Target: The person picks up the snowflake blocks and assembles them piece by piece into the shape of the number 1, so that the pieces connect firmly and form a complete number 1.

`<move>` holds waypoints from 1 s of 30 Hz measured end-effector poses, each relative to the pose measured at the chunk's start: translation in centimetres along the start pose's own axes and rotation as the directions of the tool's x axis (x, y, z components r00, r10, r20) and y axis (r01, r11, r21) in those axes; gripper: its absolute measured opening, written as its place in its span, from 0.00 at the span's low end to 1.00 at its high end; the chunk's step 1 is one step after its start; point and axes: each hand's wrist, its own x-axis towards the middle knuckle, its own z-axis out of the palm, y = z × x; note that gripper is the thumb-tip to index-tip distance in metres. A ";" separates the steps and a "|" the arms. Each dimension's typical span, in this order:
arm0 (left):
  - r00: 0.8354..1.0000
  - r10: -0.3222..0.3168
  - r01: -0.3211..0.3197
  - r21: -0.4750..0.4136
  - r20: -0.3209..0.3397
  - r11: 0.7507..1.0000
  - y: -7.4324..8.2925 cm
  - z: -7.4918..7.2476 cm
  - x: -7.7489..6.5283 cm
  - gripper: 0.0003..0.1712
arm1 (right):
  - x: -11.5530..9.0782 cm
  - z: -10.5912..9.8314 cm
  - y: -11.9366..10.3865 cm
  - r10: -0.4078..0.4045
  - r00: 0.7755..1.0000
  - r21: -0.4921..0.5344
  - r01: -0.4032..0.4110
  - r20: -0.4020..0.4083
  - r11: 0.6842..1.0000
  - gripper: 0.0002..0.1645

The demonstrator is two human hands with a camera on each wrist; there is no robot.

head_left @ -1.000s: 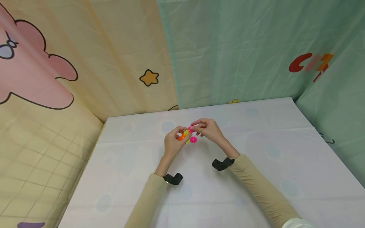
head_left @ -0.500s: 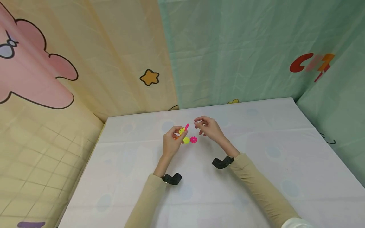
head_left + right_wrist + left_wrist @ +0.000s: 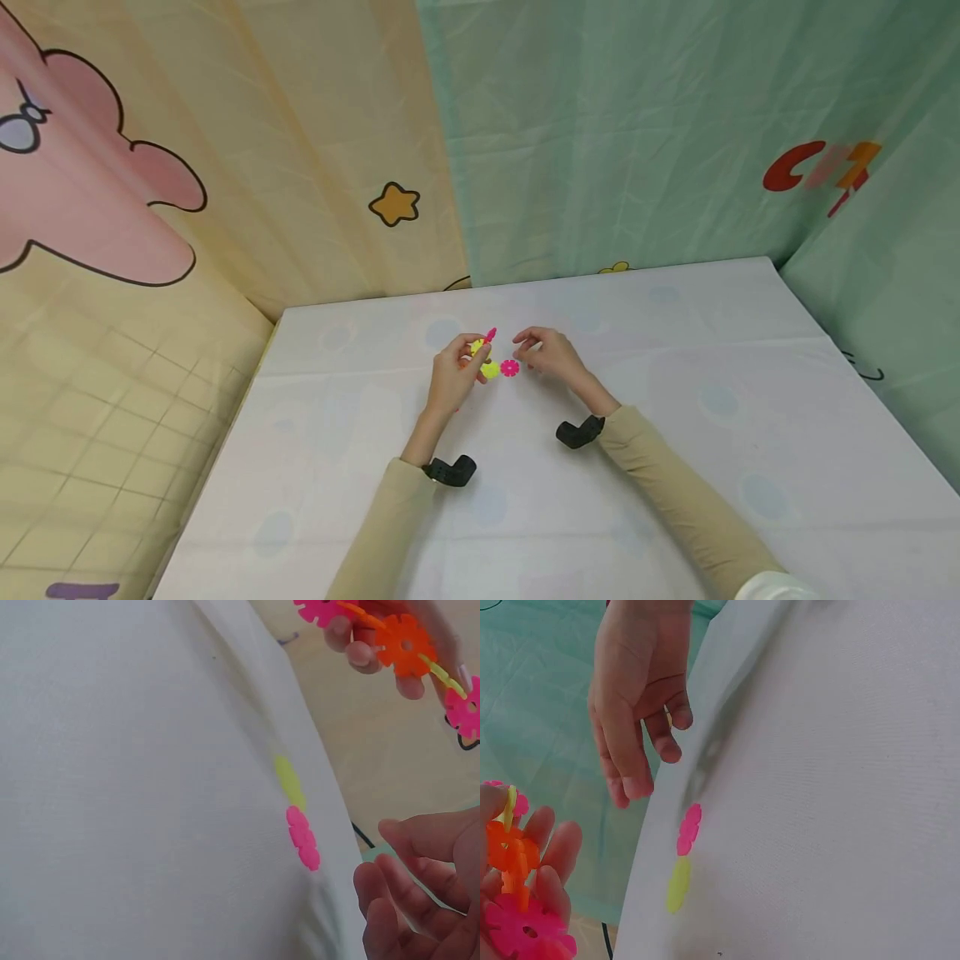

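Note:
My left hand (image 3: 450, 379) holds a chain of linked plastic snowflake discs, pinched between thumb and fingers. In the right wrist view the chain shows a pink disc at one end, an orange disc (image 3: 406, 645) in the middle, a yellow disc (image 3: 444, 675) seen edge-on, and another pink disc (image 3: 466, 707). On the table lie a loose yellow disc (image 3: 490, 369) and, to its right, a loose pink disc (image 3: 510, 367). My right hand (image 3: 551, 354) hovers just right of that pink disc, fingers loosely bent, with nothing in them.
A white cloth with pale blue dots covers the table (image 3: 600, 517). Behind the far edge hangs a yellow and green printed curtain (image 3: 600, 150). Each wrist carries a black camera mount, such as the right one (image 3: 580, 433).
My right hand let go of the pink disc at the chain's end, drew back to the right, then came lower toward the loose pink disc. My left hand turned the chain slightly.

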 end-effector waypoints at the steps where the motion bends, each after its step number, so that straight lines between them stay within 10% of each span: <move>1: 1.000 -0.005 0.005 -0.002 0.006 1.000 -0.1 0.0 0.0 0.16 | 0.0 0.1 0.1 0.006 1.000 -0.007 -0.006 0.006 1.000 0.15; 19: 0.999 0.000 -0.004 0.084 0.049 0.996 0.0 -0.4 0.0 0.14 | 0.0 1.8 0.7 0.018 0.999 -0.186 -0.013 0.028 0.982 0.21; 30: 0.994 0.112 -0.108 0.181 -0.011 0.977 -0.3 -0.4 0.1 0.13 | 0.0 1.8 0.8 -0.008 1.000 -0.202 0.014 0.030 0.979 0.16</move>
